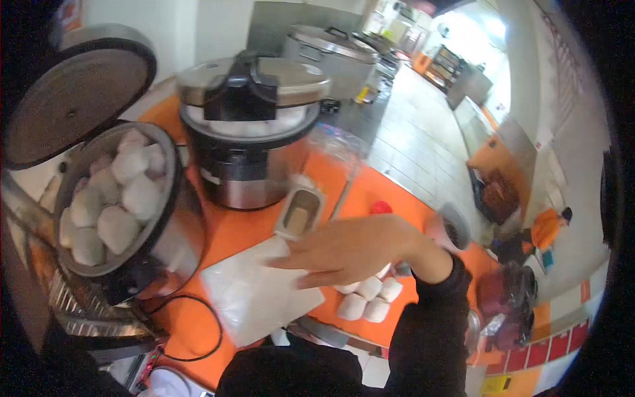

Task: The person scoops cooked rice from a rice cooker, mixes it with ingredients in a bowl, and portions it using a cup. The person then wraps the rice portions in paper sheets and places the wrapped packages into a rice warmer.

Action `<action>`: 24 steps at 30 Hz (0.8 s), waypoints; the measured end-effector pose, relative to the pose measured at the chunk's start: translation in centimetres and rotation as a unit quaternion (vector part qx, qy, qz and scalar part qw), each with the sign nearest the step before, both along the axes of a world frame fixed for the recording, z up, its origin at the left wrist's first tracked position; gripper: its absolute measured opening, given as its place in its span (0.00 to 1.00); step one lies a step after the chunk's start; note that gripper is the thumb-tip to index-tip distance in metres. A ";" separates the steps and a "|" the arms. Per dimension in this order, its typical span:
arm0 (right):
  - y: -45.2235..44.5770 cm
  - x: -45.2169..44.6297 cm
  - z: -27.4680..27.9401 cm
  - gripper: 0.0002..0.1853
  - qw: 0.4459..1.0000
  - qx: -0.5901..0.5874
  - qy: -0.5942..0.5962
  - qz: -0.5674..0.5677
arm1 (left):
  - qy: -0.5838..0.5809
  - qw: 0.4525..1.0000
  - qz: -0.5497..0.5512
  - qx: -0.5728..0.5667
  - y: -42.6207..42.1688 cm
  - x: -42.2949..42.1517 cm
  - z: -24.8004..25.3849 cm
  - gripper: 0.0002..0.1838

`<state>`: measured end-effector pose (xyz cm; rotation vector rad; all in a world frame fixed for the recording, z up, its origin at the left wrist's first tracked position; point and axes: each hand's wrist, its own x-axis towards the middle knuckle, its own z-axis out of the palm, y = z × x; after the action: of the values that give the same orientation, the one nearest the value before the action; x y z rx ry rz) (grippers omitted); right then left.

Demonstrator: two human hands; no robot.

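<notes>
My right hand point(357, 248) reaches in from the lower right in a dark sleeve. Its fingers are stretched out to the left, a little blurred, with nothing visible in them. It hovers over the right edge of some white sheets point(254, 298), which look like paper or thin plastic, on the orange counter. Just below the wrist sit several white rounded pieces point(364, 301) in a cluster, partly covered by the hand. Behind the fingers stands a small tan rectangular container point(301, 210). My left hand does not show.
At the left, an open rice cooker point(175, 218) holds several white rounded bundles. Behind it, another cooker point(241, 159) has its lid raised over white contents. A large metal pot point(324, 56) stands farther back. A black cable point(215, 317) loops across the orange counter point(390, 188).
</notes>
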<state>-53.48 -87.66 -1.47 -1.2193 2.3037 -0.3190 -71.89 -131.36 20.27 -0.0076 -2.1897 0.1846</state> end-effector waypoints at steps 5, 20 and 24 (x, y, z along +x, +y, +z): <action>14.4 7.3 -20.9 0.37 0.917 0.233 -0.062 -0.319 | -0.009 0.996 -0.085 0.039 0.2 0.3 0.3 0.30; 8.6 2.4 -14.8 0.33 0.823 -0.282 -0.352 -0.345 | -0.020 0.991 -0.130 -0.008 -3.2 -4.5 0.0 0.20; -4.8 -5.1 -3.2 0.31 0.819 -0.424 -0.358 -0.145 | 0.037 0.993 0.003 0.112 2.6 0.6 -0.7 0.24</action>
<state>-58.53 -92.49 -4.67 -0.8234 1.6376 -1.7313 -71.28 -128.72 19.56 0.1292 -2.1244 -0.0574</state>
